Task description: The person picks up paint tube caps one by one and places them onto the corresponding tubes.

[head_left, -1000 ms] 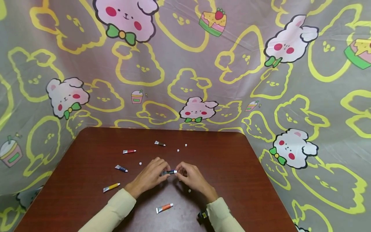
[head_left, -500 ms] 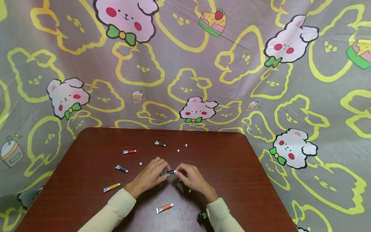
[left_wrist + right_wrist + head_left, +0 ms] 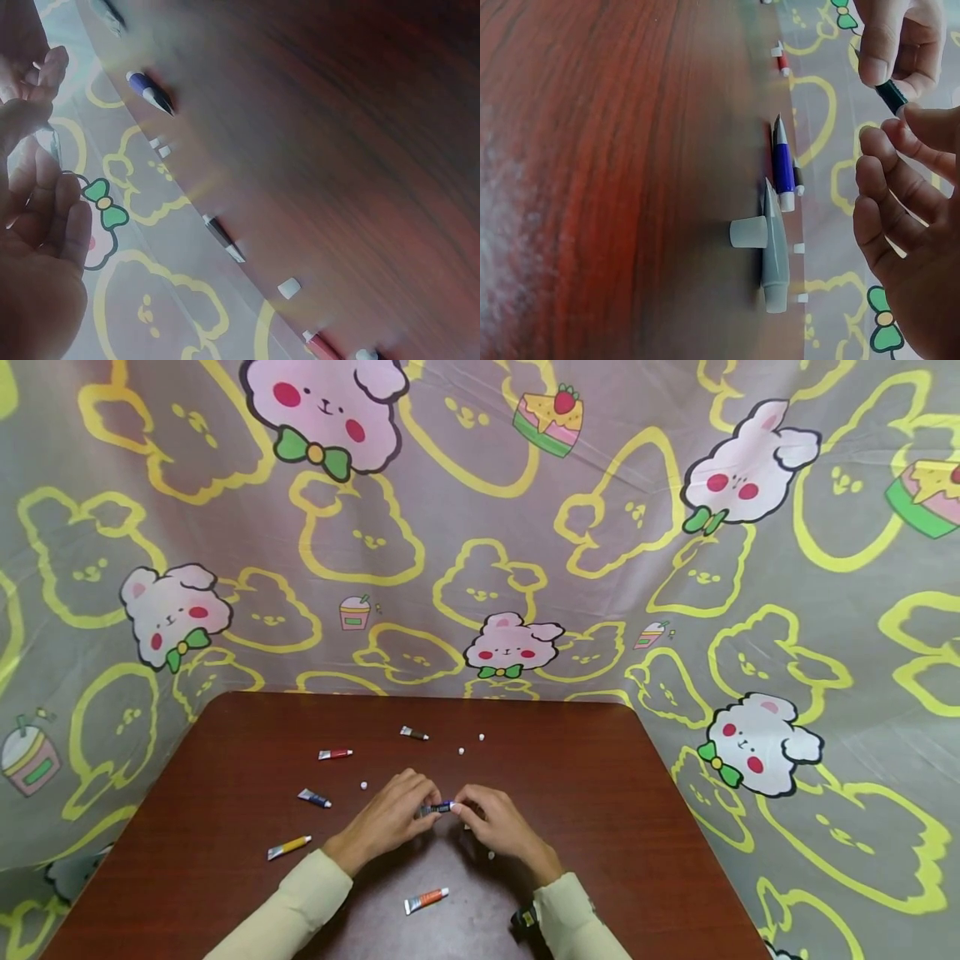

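Above the middle of the table, my left hand (image 3: 392, 814) holds a small dark paint tube (image 3: 438, 808) between thumb and fingers. My right hand (image 3: 501, 820) has its thumb and forefinger pinched at the tube's cap end, so the cap is mostly covered. Seen from the right wrist, the dark green barrel of the tube (image 3: 891, 97) spans the gap between the hands, and the other right fingers are loosely bent. In the left wrist view the tube is largely hidden by the fingers. An orange paint tube (image 3: 426, 900) lies on the near side of the hands.
On the brown table (image 3: 615, 860) lie a yellow tube (image 3: 289, 847), a blue tube (image 3: 314, 797), a red tube (image 3: 335, 754) and a dark brown tube (image 3: 414, 733). Several loose white caps, one (image 3: 363, 786) left of the hands, are scattered about. A patterned curtain (image 3: 405, 543) surrounds the table.
My right fingertips have shifted slightly over the tube's end, so less of the white cap shows than a second ago. Both hands otherwise keep their place.
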Demonstrator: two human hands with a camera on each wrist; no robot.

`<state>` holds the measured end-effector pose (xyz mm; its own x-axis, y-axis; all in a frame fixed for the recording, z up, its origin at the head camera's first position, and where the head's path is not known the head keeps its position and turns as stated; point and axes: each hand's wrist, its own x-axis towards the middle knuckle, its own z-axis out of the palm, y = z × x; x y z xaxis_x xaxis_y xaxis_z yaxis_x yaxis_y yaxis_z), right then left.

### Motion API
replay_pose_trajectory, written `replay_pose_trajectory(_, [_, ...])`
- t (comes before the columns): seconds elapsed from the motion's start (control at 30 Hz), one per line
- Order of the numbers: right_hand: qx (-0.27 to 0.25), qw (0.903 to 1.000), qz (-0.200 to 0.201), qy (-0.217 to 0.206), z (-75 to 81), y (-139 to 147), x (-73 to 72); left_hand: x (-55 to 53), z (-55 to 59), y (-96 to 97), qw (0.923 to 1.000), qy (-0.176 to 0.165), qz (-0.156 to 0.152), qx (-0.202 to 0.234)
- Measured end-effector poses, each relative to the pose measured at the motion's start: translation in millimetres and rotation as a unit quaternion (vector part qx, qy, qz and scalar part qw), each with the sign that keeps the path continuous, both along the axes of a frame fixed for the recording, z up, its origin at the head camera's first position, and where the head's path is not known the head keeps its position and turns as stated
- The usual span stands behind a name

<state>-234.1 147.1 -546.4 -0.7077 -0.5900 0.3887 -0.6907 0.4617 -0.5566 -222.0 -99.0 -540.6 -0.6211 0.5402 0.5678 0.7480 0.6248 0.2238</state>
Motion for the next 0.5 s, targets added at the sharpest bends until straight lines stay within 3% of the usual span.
replay_pose_trajectory(0.5, [0.013, 0.9991, 0.004, -0.041, -2.3, 3.0, 0.0, 0.5, -1.9, 1.5, 0.9999, -0.011, -0.004, 0.001])
